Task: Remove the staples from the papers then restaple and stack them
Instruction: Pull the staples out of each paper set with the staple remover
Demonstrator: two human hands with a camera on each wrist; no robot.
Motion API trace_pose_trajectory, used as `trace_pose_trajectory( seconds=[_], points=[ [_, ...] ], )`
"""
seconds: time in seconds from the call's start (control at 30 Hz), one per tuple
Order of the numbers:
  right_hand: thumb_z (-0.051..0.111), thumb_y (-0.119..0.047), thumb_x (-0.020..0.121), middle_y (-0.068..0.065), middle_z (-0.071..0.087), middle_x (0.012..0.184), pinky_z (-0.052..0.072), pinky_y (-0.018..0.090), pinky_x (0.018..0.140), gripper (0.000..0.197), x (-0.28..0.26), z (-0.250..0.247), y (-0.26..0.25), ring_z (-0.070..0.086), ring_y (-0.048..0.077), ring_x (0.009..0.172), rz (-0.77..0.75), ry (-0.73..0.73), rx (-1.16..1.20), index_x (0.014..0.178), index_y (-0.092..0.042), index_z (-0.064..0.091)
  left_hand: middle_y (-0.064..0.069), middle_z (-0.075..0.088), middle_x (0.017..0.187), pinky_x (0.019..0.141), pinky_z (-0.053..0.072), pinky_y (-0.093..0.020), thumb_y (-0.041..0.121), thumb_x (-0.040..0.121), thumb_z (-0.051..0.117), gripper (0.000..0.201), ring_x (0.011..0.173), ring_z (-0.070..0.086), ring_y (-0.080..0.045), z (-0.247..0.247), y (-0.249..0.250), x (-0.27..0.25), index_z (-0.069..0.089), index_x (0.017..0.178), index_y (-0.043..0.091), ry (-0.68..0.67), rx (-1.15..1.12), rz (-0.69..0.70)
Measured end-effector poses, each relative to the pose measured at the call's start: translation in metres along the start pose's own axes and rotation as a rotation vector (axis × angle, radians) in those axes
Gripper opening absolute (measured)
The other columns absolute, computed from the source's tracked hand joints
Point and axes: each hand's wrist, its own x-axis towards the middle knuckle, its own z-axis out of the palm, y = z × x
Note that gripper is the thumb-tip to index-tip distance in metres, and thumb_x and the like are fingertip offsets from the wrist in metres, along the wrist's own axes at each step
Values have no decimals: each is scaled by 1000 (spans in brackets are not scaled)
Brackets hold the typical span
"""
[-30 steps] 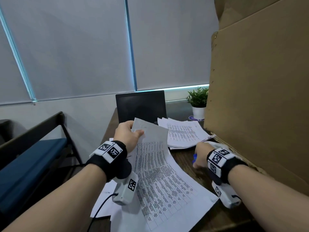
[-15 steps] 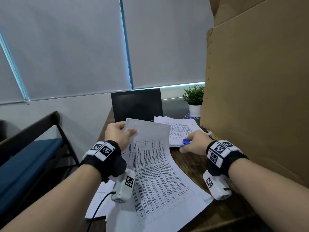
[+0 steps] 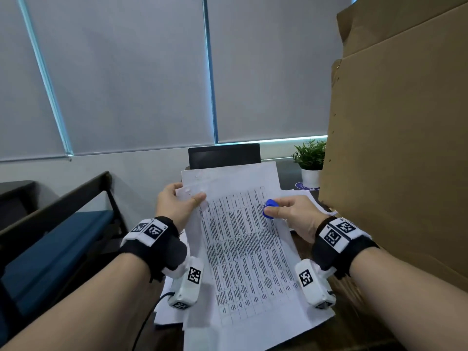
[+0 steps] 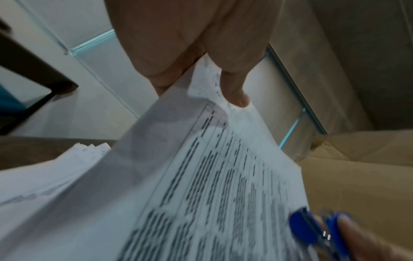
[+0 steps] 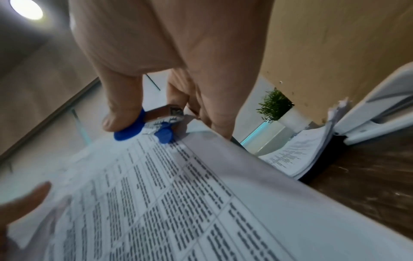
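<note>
The left hand [image 3: 177, 203] pinches the papers' [image 3: 243, 239] far-left corner, steadying it, seemingly for the blue staple remover [image 3: 270, 208] gripped in the right hand [image 3: 293, 214].

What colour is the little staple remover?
Blue, with metal jaws. The staple remover shows best in the right wrist view.

The right hand [image 3: 291, 216] was low on the dark table a second ago, at about 4 o'clock from the papers. Now it is up over the white printed paper sheets [image 3: 243, 239], near their 2 o'clock corner. It pinches the small blue staple remover [image 3: 270, 208], which now shows plainly. The left hand [image 3: 177, 206] has lifted the top of the sheets higher, so they now hide the bottom of the black screen [image 3: 224, 155].
</note>
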Motion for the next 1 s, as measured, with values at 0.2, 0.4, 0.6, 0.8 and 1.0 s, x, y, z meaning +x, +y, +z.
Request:
trace_pose_trajectory(
  seconds=[0.2, 0.4, 0.6, 0.8, 1.0],
  points=[
    [83, -16, 75, 2, 71, 88, 46, 22, 73, 24, 5, 12, -28, 63, 11, 80, -127, 78, -48, 95, -11, 73, -2, 70, 78, 77, 58, -47, 23, 69, 83, 20, 72, 66, -25, -2, 11, 6, 65, 77, 17, 204, 202, 146],
    [83, -15, 75, 2, 73, 89, 52, 20, 79, 21, 8, 25, -53, 67, 9, 83, -290, 161, 2, 93, -15, 72, 6, 63, 68, 67, 44, -23, 26, 78, 80, 22, 63, 54, -14, 7, 46, 9, 61, 69, 23, 278, 113, 255],
    [83, -21, 75, 7, 67, 100, 52, 27, 88, 26, 4, 24, -40, 66, 17, 93, -306, 141, -89, 97, -12, 74, 5, 56, 66, 66, 45, -31, 36, 78, 80, 36, 62, 48, -16, 6, 40, 17, 49, 63, 24, 330, 106, 297],
    [82, -14, 75, 4, 70, 102, 50, 12, 74, 20, 2, 23, -41, 67, 9, 89, -259, 59, -48, 89, -21, 69, 1, 53, 63, 47, 38, -17, 35, 77, 81, 36, 49, 41, -11, 5, 40, 16, 51, 63, 21, 340, 94, 243],
    [78, -10, 77, 8, 71, 99, 52, 14, 78, 26, 6, 20, -45, 66, 11, 87, -284, 85, 54, 101, -6, 70, 4, 63, 70, 69, 51, -22, 33, 79, 79, 21, 65, 59, -14, 8, 37, 19, 62, 70, 25, 148, 128, 253]
  ],
)
